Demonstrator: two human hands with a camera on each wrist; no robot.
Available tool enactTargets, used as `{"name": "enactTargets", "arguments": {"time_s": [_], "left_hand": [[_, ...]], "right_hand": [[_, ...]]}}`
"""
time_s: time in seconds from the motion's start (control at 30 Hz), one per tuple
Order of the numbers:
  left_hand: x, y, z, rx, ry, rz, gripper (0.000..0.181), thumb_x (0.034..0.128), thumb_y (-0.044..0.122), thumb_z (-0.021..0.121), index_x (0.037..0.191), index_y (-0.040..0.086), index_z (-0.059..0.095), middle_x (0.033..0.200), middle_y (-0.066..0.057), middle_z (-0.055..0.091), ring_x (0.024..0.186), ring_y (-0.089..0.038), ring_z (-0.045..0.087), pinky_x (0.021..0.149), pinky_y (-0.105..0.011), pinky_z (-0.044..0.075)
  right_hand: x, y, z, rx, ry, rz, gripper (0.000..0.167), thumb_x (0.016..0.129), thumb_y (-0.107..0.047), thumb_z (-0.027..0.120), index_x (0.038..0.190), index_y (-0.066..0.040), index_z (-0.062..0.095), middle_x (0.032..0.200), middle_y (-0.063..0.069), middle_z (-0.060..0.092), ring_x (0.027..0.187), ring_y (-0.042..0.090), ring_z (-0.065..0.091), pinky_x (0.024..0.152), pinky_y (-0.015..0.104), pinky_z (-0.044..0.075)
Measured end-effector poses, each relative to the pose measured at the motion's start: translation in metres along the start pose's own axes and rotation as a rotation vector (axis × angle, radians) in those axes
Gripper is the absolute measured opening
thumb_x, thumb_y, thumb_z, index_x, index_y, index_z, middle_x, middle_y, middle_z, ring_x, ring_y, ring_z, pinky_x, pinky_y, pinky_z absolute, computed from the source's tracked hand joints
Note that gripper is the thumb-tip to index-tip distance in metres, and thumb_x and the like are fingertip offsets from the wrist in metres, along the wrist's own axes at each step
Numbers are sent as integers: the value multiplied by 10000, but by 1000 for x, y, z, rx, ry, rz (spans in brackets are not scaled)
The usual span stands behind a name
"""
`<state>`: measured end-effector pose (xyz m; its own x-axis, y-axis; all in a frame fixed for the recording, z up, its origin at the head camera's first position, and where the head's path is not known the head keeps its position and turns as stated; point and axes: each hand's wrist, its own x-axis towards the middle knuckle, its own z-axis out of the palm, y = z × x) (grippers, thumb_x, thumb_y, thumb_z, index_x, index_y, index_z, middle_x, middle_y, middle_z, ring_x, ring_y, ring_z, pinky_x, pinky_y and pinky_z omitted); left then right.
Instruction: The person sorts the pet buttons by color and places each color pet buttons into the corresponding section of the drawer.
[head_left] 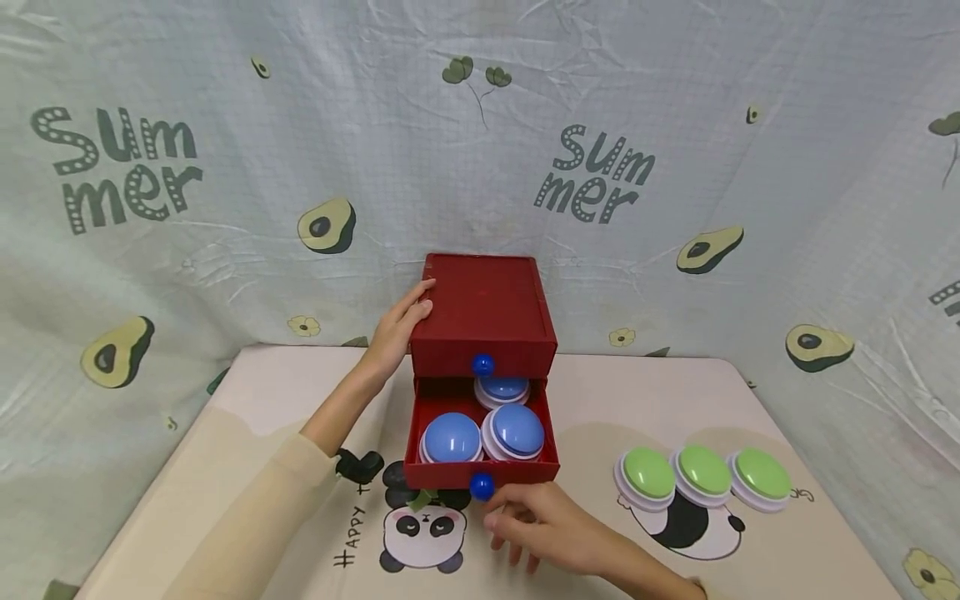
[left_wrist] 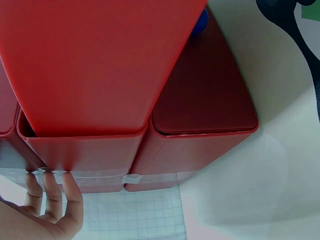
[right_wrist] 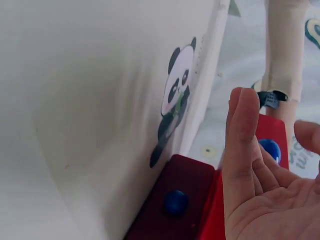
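A red two-drawer box stands at the middle back of the table in the head view. Its lower drawer is pulled out and holds three blue domed buttons with white rims, one of them a blue button at the front left. The third lies partly hidden under the upper drawer. My left hand rests its fingertips against the box's left side, as the left wrist view also shows. Just below and right of the lower drawer's blue knob is my right hand. Its fingers look extended and grip nothing in the right wrist view.
To the right, three green domed buttons, including a middle green button, lie in a row on the mat. The pale mat carries printed pandas. A patterned cloth hangs behind the table.
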<state>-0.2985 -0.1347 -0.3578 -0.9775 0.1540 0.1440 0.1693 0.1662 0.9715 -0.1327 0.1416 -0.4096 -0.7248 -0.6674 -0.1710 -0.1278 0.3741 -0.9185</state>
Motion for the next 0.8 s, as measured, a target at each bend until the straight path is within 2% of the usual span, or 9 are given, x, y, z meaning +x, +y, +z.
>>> {"name": "enactTargets", "arguments": {"time_s": [0.13, 0.27, 0.37, 0.6, 0.8], "left_hand": [[0, 0, 0, -1, 2, 9, 547, 1067, 454, 431, 1604, 379, 362, 1672, -64, 327, 1426, -358, 435, 1103, -590, 446], [-1, 1, 1, 0, 5, 14, 550, 1067, 445, 435, 1605, 360, 367, 1676, -65, 321, 1439, -360, 417, 1124, -599, 423], [-1, 1, 1, 8, 4, 15, 553, 1067, 442, 433, 1609, 354, 362, 1678, -72, 317, 1441, -361, 412, 1125, -593, 424], [-1, 1, 1, 3, 3, 9, 546, 1067, 447, 435, 1604, 376, 365, 1666, -72, 341, 1402, -356, 460, 1067, -539, 483], [-1, 1, 0, 8, 6, 4, 540, 1070, 450, 434, 1602, 389, 363, 1670, -57, 339, 1390, -342, 477, 1030, -477, 495]], "right_hand": [[5, 5, 6, 86, 13, 20, 350, 1057, -329, 568, 1113, 0, 674, 885, 42, 770, 650, 147, 707, 532, 296, 578], [9, 9, 11, 179, -3, 27, 381, 1078, -328, 534, 1146, 37, 621, 907, 107, 781, 642, 156, 715, 534, 306, 581], [12, 10, 14, 208, -3, 27, 391, 1092, -324, 503, 1160, 46, 607, 912, 145, 779, 636, 164, 716, 528, 316, 580], [16, 9, 19, 206, 52, 51, 396, 1096, -336, 493, 1139, 31, 637, 891, 152, 773, 631, 243, 720, 502, 318, 569], [18, 7, 20, 132, 92, 21, 432, 1091, -357, 504, 1020, 39, 661, 839, 94, 761, 595, 171, 700, 497, 316, 568]]}}
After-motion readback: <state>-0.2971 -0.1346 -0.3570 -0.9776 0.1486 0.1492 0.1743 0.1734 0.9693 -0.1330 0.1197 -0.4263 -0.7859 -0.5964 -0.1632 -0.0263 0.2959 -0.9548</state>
